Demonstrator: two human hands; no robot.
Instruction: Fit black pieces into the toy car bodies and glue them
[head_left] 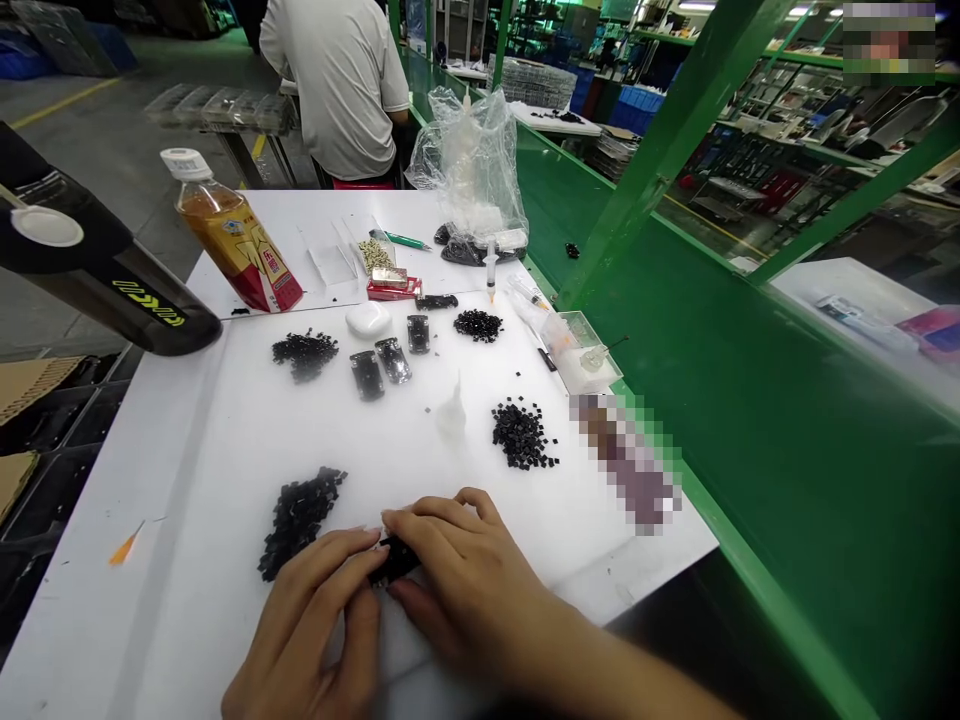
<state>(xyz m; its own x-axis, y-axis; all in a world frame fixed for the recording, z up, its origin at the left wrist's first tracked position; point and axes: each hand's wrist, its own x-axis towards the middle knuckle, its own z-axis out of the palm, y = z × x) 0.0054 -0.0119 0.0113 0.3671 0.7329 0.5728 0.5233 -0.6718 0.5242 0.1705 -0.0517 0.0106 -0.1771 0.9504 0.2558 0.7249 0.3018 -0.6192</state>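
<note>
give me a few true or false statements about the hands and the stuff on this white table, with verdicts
1. Both hands, left hand and right hand, pinch one small black plastic part. True.
2. The orange-labelled drink bottle stands upright. False: it appears tilted.
3. A heap of small black pieces lies beside the left hand. True.
4. The clear plastic bag sits at the table's near edge. False: it is at the far side of the white table.
</note>
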